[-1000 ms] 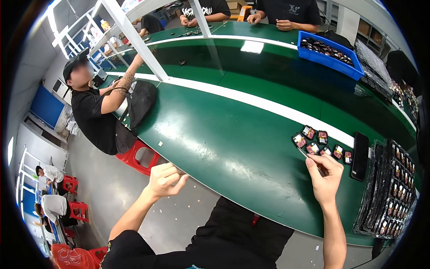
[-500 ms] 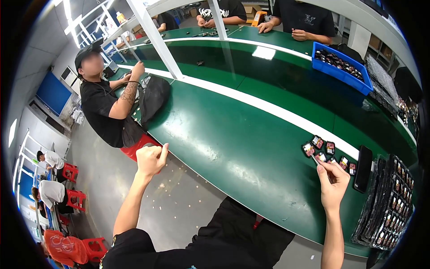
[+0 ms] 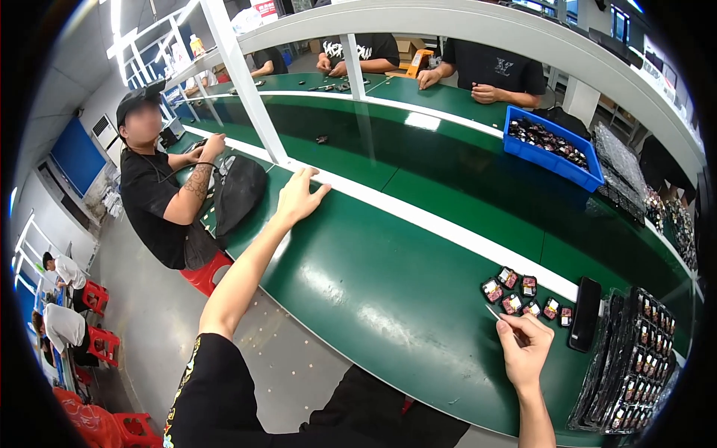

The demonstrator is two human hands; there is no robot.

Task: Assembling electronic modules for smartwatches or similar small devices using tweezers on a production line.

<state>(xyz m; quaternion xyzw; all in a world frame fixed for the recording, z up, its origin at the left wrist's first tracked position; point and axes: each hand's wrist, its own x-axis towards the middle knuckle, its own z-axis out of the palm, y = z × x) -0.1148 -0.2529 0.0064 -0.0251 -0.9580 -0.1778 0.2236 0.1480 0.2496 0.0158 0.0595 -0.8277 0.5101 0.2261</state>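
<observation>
R hand (image 3: pixel 525 345) pinches a slim tool (image 3: pixel 492 312) btwn thumb & fingertips, other fingers curled in; its tip sits at the near-left edge of 7 small modules (image 3: pixel 511 304), black-rimmed w/ pink & white faces. Can't tell if the tip touches one. Modules lie grouped on the right part of the green bench (image 3: pixel 426 276), just on the near side of the white strip (image 3: pixel 426 216). L hand (image 3: pixel 300 200) is unclenched w/ nothing in it, fingers loosely spread, out over the left part of the bench by the strip; can't tell if it touches. Just right of the modules: a black phone-like slab (image 3: pixel 585 313), then a stack of trays (image 3: pixel 603 366) w/ small parts in rows. Far right, past the strip: a blue bin (image 3: pixel 553 166) full of small parts. Far left: a seated co-worker (image 3: pixel 149 198) in black, next to a black bag (image 3: pixel 243 198).
</observation>
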